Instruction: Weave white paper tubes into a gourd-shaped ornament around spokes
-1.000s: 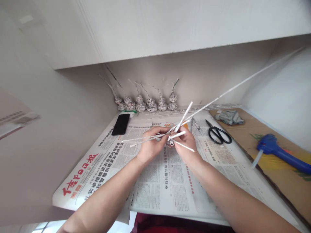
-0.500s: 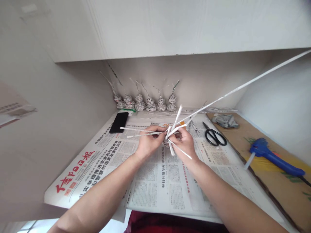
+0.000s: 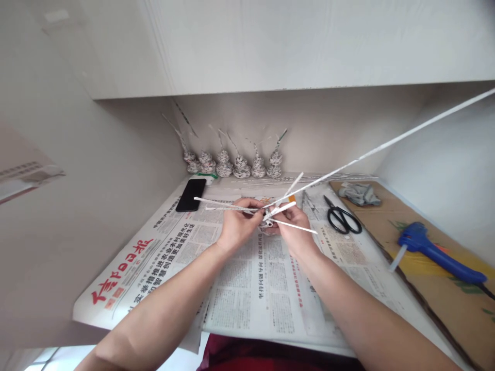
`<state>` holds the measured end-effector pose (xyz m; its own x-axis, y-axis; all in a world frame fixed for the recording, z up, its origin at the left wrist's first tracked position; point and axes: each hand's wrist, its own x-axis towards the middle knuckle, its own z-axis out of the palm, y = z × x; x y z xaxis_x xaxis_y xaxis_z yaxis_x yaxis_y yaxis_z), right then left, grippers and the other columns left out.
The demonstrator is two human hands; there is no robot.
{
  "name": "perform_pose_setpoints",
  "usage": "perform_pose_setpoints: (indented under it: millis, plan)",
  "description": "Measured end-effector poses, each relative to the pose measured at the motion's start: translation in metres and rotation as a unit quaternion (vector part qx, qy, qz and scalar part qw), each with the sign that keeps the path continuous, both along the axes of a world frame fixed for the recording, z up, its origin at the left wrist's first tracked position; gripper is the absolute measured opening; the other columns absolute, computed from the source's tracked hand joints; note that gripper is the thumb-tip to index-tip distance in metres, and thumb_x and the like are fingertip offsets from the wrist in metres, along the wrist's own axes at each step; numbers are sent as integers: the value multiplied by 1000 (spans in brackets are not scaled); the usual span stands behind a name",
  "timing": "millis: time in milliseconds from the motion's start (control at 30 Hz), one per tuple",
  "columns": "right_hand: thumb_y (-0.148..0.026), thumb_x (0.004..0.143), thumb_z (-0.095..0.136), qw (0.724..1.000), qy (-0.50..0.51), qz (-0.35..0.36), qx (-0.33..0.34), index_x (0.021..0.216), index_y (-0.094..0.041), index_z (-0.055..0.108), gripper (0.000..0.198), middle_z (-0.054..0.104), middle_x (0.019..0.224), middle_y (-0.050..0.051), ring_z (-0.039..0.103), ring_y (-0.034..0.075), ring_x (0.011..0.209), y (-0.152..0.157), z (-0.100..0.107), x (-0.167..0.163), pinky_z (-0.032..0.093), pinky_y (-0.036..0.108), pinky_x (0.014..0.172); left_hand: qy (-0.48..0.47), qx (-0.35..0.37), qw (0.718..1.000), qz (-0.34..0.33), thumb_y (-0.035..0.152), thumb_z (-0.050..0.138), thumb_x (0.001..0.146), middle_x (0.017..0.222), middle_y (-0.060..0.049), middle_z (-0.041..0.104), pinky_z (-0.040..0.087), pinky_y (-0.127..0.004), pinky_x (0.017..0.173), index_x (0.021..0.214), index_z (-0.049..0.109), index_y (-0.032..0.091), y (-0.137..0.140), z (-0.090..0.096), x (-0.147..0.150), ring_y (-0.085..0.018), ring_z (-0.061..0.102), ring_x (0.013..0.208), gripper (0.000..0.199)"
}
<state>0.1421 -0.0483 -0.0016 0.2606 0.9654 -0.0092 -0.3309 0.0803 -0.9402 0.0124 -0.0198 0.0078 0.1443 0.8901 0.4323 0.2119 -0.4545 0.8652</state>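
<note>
Between my hands, above the newspaper, is a small piece of paper weaving [image 3: 269,221] with several white rolled-paper strands sticking out around it. My left hand [image 3: 242,222] pinches its left side, where two strands point left. On the right side my right hand [image 3: 297,229] grips the weaving, its fingers curled and partly hidden behind the strands. One long paper strand [image 3: 359,157] runs from the weaving up to the right, out of view. The underside of the weaving is mostly covered by my fingers.
Several woven paper gourds [image 3: 242,167] line the back wall, with thin paper sticks [image 3: 309,178] before them. A black phone [image 3: 191,195] lies left. To the right are black scissors [image 3: 343,219], a crumpled grey cloth [image 3: 359,194] and a blue glue gun [image 3: 441,252] on cardboard [image 3: 417,288].
The weaving has turned a little in my hands. A strand that stood upright now leans right, and the one that pointed down toward me has swung out of that position.
</note>
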Motion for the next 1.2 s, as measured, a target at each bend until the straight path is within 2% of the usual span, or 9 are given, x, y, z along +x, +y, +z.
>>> perform_pose_setpoints:
  millis: [167, 367, 567, 733, 833, 967, 1067, 1200]
  plan:
    - [-37, 62, 81, 1000, -15, -2, -8, 82, -19, 66, 31, 67, 70, -2, 61, 10, 54, -2, 2, 0, 56, 25, 52, -11, -1, 1000, -1, 21, 67, 75, 78, -5, 70, 48, -23, 63, 81, 69, 14, 3, -2, -1, -14, 63, 69, 9]
    - [-36, 58, 85, 1000, 13, -16, 9, 78, -18, 65, 33, 66, 74, -1, 63, 12, 61, -2, -1, -1, 57, 26, 57, 7, 90, 996, 12, 16, 68, 75, 78, -3, 70, 49, -25, 67, 78, 71, 17, 4, -2, -4, -14, 64, 72, 5]
    - [-38, 58, 84, 999, -10, -26, 29, 79, -18, 67, 33, 66, 70, -1, 63, 13, 59, -1, -4, 1, 55, 25, 53, 23, 147, 989, -11, 13, 67, 77, 82, -4, 71, 51, -28, 72, 81, 72, 19, 6, -4, -8, -16, 65, 79, 9]
    - [-38, 57, 84, 999, -7, -21, 28, 78, -18, 67, 34, 69, 75, 0, 65, 14, 62, -3, -1, 1, 56, 27, 56, 80, 195, 977, -30, 12, 63, 81, 85, -5, 71, 51, -30, 79, 85, 72, 21, 7, -2, -12, -17, 65, 84, 14]
    - [-41, 59, 83, 1000, 15, -7, 24, 80, -18, 67, 35, 69, 77, 1, 66, 16, 67, -4, 1, -1, 57, 29, 59, 113, 198, 973, -42, 13, 59, 84, 87, -6, 69, 51, -29, 79, 89, 73, 21, 6, 1, -14, -16, 64, 84, 16]
    - [-45, 64, 79, 999, 36, -21, 8, 77, -18, 64, 33, 68, 68, 0, 64, 16, 59, -6, 4, -3, 54, 28, 53, 123, 196, 971, -58, 11, 57, 84, 88, -5, 68, 51, -29, 82, 89, 73, 21, 3, 3, -14, -15, 64, 86, 20]
    - [-40, 60, 82, 999, 23, -37, 13, 76, -18, 64, 33, 67, 64, -1, 63, 15, 55, -6, 5, -4, 54, 28, 52, 110, 178, 977, -45, 11, 59, 82, 89, -5, 71, 52, -29, 82, 89, 73, 22, 4, 3, -13, -16, 65, 87, 20]
    - [-41, 63, 81, 999, -22, -23, 23, 85, -18, 67, 35, 70, 73, 2, 66, 17, 64, -5, 1, -2, 57, 31, 59, 100, 134, 986, -20, 14, 61, 82, 91, -5, 73, 52, -30, 79, 94, 73, 22, 5, 4, -13, -18, 66, 86, 19]
